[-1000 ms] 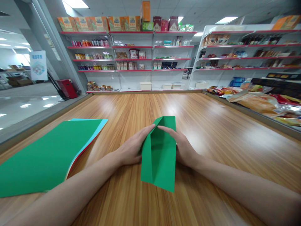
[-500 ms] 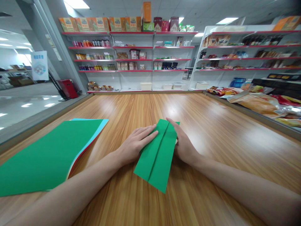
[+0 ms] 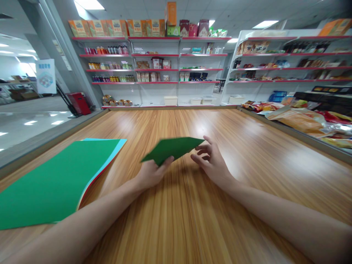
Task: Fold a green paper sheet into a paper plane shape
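A folded green paper (image 3: 172,148) is lifted off the wooden table (image 3: 176,212) and tilted, its pointed end to the right. My left hand (image 3: 150,174) pinches its near edge from below. My right hand (image 3: 210,161) is just right of the paper with its fingers spread, the fingertips at the paper's tip.
A stack of coloured sheets (image 3: 55,179), green on top with blue and red beneath, lies at the left of the table. Snack packets (image 3: 299,117) lie along the right counter. Shop shelves (image 3: 154,69) with goods stand at the back.
The folded paper lay flat under both hands; now my left hand has lifted and turned it sideways. My right hand has come off it and opened.
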A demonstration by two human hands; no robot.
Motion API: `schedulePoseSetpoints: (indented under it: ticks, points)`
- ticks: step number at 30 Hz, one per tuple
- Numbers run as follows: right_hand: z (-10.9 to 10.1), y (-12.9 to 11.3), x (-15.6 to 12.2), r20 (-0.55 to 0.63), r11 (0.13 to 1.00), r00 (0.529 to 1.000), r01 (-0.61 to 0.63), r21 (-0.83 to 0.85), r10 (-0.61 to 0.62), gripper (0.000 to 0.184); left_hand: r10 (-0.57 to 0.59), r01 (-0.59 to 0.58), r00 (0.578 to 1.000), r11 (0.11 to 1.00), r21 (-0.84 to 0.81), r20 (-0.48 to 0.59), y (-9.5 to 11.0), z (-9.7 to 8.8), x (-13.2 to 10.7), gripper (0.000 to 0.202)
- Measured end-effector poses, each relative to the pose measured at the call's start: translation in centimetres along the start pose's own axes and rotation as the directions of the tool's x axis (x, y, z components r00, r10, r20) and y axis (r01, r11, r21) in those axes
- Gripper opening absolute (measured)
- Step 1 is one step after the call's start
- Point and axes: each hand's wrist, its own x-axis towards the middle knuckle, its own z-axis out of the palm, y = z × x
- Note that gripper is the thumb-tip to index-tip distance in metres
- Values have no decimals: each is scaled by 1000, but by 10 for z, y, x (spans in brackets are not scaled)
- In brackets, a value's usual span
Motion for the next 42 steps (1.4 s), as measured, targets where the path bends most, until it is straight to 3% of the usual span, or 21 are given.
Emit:
schedulePoseSetpoints:
  ticks: [2, 4, 8, 12, 16, 18, 20, 22, 24, 26, 27, 28, 30, 31, 33, 35, 37, 40, 42]
  points:
    - [0, 1, 4, -10, 999, 1000, -23, 32, 24, 72, -198, 179, 976, 966, -185, -89, 0, 2, 2, 32]
    - [-2, 0, 7, 38, 994, 998, -57, 93, 54, 61, -325, 284, 944, 888, -362, -57, -1, 2, 5, 37]
    - [-5, -5, 7, 226, 977, 970, -128, 171, 88, 35, -469, 397, 882, 689, -607, 46, -10, -1, 7, 41]
    - [-9, -13, -1, 333, 995, 942, -65, 72, 38, 35, -563, 418, 827, 593, -688, 18, -19, -2, 11, 41]
    - [-11, -18, -10, 487, 984, 855, 161, 76, -178, 21, -559, 369, 828, 591, -717, -35, -25, -5, 15, 41]
    - [-10, -18, -11, 488, 958, 829, 280, 58, -272, 34, -533, 393, 846, 591, -705, 25, -24, -10, 15, 42]
    - [-8, -14, -9, 356, 944, 890, 324, -54, -285, 61, -499, 475, 851, 599, -644, 164, -19, -16, 15, 45]
    - [-6, -11, -6, 153, 924, 947, 313, -221, -284, 78, -463, 580, 814, 611, -538, 352, -12, -22, 14, 47]
    - [-7, -10, -3, 121, 858, 930, 367, -359, -347, 77, -433, 642, 755, 642, -419, 493, -6, -26, 14, 47]
    - [-8, -12, -3, 228, 766, 875, 484, -422, -427, 58, -433, 643, 731, 695, -322, 526, -4, -27, 14, 49]
    - [-9, -13, -4, 298, 719, 837, 546, -430, -458, 47, -454, 622, 749, 733, -276, 483, -6, -26, 14, 54]
    - [-9, -15, -5, 361, 673, 800, 599, -434, -479, 41, -477, 581, 791, 782, -227, 383, -8, -25, 14, 58]
    - [-9, -17, -7, 465, 596, 737, 673, -437, -491, 37, -423, 424, 905, 903, -71, 38, -15, -23, 13, 60]
    - [-9, -17, -8, 497, 571, 718, 693, -441, -487, 37, -303, 314, 942, 948, 52, -146, -19, -23, 13, 54]
    - [-10, -17, -8, 523, 548, 712, 698, -460, -468, 37, 16, 91, 942, 949, 302, -336, -22, -24, 12, 37]
    - [-10, -15, -7, 524, 532, 728, 683, -500, -443, 36, 244, -81, 911, 897, 436, -333, -17, -25, 11, 24]
    - [-11, -14, -6, 531, 501, 741, 671, -547, -411, 35, 362, -211, 895, 858, 469, -259, -5, -21, 10, 18]
    - [-10, -12, -5, 527, 466, 762, 648, -603, -377, 32, 408, -290, 896, 837, 463, -175, 23, -6, 5, 26]
    - [-9, -11, -5, 516, 469, 777, 630, -619, -361, 28, 324, -268, 945, 837, 477, -38, 43, 8, 0, 21]
